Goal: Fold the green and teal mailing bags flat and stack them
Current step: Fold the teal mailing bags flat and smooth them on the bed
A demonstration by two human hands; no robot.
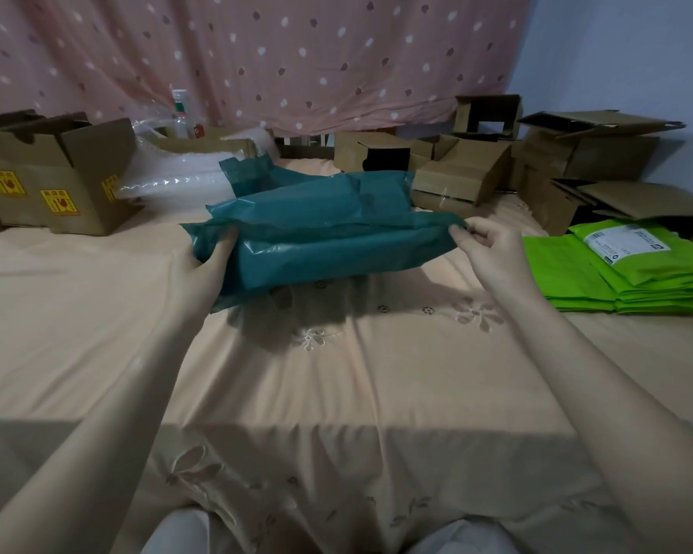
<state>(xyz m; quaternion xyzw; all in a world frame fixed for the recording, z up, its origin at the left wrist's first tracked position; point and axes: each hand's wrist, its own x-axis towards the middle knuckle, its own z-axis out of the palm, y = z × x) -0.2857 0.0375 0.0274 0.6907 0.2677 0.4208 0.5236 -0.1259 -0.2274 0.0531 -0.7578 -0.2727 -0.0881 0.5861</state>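
A teal mailing bag (329,253) is held just above the peach bedsheet, stretched between both hands. My left hand (201,273) grips its left end from below, thumb on top. My right hand (485,249) pinches its right corner between thumb and fingers. More crumpled teal bags (321,189) lie heaped right behind it. At the right edge a flat stack of bright green mailing bags (625,273) rests on the sheet, the top one bearing a white label.
Open cardboard boxes (53,177) stand at the back left and several more (497,161) at the back right. Bubble wrap (177,177) lies between them. A pink dotted curtain hangs behind. The peach bedsheet (337,385) spreads in front of me.
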